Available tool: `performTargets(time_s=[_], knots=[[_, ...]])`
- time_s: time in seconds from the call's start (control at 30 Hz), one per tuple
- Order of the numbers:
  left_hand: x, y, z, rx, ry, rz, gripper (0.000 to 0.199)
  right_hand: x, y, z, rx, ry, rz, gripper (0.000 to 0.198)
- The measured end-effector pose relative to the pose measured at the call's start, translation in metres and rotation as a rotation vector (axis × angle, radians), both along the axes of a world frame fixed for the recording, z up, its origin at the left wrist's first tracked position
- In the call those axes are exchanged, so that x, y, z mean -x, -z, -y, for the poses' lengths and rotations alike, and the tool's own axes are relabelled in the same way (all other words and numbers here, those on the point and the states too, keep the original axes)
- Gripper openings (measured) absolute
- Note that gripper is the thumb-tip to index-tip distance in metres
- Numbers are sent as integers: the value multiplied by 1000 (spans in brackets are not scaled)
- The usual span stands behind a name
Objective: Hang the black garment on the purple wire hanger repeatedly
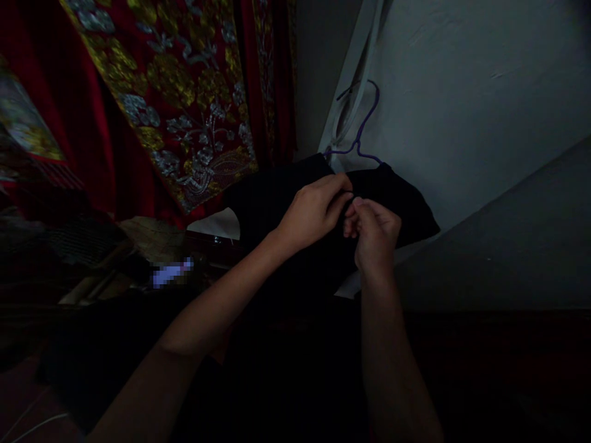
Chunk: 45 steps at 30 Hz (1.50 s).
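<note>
A black shirt [413, 209] hangs on a thin purple hanger [364, 123], whose hook is at a white strap [353, 111] by the wall. In front of the shirt, just below its collar, both of my hands come together. My left hand [311, 209] is closed, with thumb and fingertips pinching at the dark cloth. Close beside it on the right, my right hand [376, 231] is closed too, thumb against forefinger at the shirt front. The bit of cloth between the fingertips is too dark to make out in detail.
Red cloth with gold and silver embroidery [184, 80] hangs at the upper left. A pale wall [475, 111] rises on the right. Dim clutter lies at the lower left, with a blurred bright patch [170, 272] and a thin white cord [44, 423] on the floor.
</note>
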<state>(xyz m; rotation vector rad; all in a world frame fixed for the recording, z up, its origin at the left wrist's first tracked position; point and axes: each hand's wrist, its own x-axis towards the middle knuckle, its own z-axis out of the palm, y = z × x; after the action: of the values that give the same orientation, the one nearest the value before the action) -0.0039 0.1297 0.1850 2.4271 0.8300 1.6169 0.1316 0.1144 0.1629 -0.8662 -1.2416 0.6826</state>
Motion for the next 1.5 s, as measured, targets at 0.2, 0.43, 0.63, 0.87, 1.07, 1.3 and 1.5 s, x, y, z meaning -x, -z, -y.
performTargets(time_s=[0.2,0.43,0.63,0.87,1.07,1.3,1.5], knots=[[-4,-7,8,-29,-74,257,9,-3,38,-13,112,-11,62,27],[60,-17,-1,128,-133,682,21,3,82,23,280,-137,56,30],[135,14,-14,548,46,969,31,19,76,61,307,-175,-6,36],[102,29,0,366,-234,555,39,33,78,77,397,-196,-77,37],[85,40,-6,136,-397,532,26,40,83,90,438,-209,-106,38],[85,98,-8,354,-501,784,44,31,81,101,475,-225,-132,40],[39,138,20,666,-378,846,43,20,83,102,441,-196,-188,41]])
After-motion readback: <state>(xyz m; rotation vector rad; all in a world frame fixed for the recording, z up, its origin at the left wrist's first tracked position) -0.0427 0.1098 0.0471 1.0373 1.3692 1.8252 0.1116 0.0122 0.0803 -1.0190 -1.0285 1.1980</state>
